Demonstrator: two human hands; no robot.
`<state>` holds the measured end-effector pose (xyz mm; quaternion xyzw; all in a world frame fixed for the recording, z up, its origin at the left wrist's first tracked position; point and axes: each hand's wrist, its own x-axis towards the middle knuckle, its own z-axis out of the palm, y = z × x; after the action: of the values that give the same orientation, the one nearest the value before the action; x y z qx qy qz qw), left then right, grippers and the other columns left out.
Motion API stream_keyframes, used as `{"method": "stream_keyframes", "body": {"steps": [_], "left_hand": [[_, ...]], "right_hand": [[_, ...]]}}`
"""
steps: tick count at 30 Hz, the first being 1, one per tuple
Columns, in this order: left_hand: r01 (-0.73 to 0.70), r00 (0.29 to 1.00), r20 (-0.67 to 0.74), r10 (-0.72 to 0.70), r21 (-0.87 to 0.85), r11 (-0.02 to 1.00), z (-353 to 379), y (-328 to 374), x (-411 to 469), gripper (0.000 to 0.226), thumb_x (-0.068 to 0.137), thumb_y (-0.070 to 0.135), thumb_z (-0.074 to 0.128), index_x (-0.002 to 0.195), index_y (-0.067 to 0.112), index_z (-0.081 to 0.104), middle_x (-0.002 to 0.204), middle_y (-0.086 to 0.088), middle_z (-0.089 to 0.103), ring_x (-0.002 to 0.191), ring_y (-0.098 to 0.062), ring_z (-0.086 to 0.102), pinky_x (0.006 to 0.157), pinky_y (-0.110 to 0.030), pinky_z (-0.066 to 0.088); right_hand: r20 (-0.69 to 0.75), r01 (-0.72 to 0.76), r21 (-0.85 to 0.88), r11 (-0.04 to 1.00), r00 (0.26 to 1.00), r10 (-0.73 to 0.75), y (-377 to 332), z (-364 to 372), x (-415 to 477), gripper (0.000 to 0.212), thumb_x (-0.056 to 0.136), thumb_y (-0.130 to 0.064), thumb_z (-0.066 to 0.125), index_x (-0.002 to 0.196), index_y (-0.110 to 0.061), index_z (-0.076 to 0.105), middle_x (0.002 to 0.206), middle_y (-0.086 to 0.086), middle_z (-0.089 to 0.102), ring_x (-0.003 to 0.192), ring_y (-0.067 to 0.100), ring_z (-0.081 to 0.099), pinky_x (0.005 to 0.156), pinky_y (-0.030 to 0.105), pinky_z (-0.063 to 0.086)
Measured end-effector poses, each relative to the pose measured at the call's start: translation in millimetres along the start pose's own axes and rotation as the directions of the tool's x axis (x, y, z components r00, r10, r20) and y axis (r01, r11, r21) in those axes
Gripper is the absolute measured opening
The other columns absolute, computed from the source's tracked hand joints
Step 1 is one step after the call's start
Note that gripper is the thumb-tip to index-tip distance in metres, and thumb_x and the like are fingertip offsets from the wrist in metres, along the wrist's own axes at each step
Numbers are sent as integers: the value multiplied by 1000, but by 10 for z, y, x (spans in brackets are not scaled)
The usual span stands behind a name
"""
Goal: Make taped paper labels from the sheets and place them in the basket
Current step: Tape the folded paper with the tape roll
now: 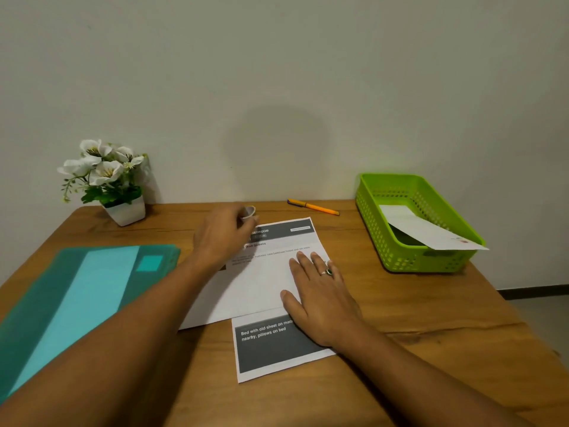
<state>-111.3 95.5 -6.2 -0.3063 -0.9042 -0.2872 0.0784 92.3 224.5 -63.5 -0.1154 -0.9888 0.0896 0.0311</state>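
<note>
A folded printed sheet (261, 272) lies in the middle of the wooden table (431, 318), on top of another printed sheet (271, 349) with a dark grey block. My right hand (320, 297) rests flat on the folded sheet, fingers straight. My left hand (224, 235) reaches past the sheet's far left corner and grips a small roll of clear tape (250, 211). The green plastic basket (400, 260) stands at the right and holds a folded white paper (425, 229) that sticks out over its rim.
A teal plastic folder (77, 297) lies at the left. A pot of white artificial flowers (107, 180) stands at the back left against the wall. An orange pen (314, 207) lies near the wall behind the sheets.
</note>
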Motion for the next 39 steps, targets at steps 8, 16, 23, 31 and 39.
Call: {"method": "stream_keyframes", "body": {"steps": [8, 16, 23, 31, 39], "left_hand": [[-151, 988, 18, 154, -114, 982, -130, 96, -978, 24, 98, 51, 60, 90, 30, 67, 85, 16, 60, 74, -3, 53, 59, -28, 35], [-218, 973, 63, 223, -82, 972, 22, -77, -1291, 22, 97, 49, 60, 95, 27, 65, 88, 10, 54, 85, -13, 52, 68, -34, 43], [-238, 968, 55, 243, -76, 968, 27, -88, -1301, 25, 99, 50, 55, 101, 29, 68, 89, 11, 55, 87, -13, 52, 68, -34, 44], [-261, 963, 49, 263, -46, 964, 32, -85, -1298, 36, 96, 57, 48, 106, 30, 69, 94, 10, 59, 90, -12, 53, 69, -33, 45], [-242, 970, 26, 243, -34, 970, 20, -56, -1316, 26, 97, 51, 59, 104, 28, 69, 95, 11, 60, 89, -9, 50, 67, -29, 38]], "right_hand": [[-38, -9, 29, 1000, 999, 10, -35, -28, -21, 71, 105, -59, 26, 165, -21, 19, 174, 5, 13, 160, 27, 6, 129, 50, 8], [-381, 171, 151, 974, 919, -102, -194, -86, -181, 30, 96, -39, 62, 120, -21, 67, 120, -4, 66, 117, 16, 56, 104, 45, 45], [-290, 45, 632, 773, 939, 182, -493, -55, -100, 19, 93, -35, 73, 110, -25, 73, 105, -14, 73, 99, 2, 66, 88, 36, 58], [-228, 19, 791, 612, 937, 266, -420, -14, -54, 7, 92, -21, 78, 98, -22, 79, 92, -11, 77, 91, 4, 71, 86, 33, 61], [-232, 33, 802, 596, 937, 261, -422, 15, -83, 5, 91, -18, 77, 93, -22, 78, 88, -10, 77, 88, 6, 72, 83, 33, 60]]}}
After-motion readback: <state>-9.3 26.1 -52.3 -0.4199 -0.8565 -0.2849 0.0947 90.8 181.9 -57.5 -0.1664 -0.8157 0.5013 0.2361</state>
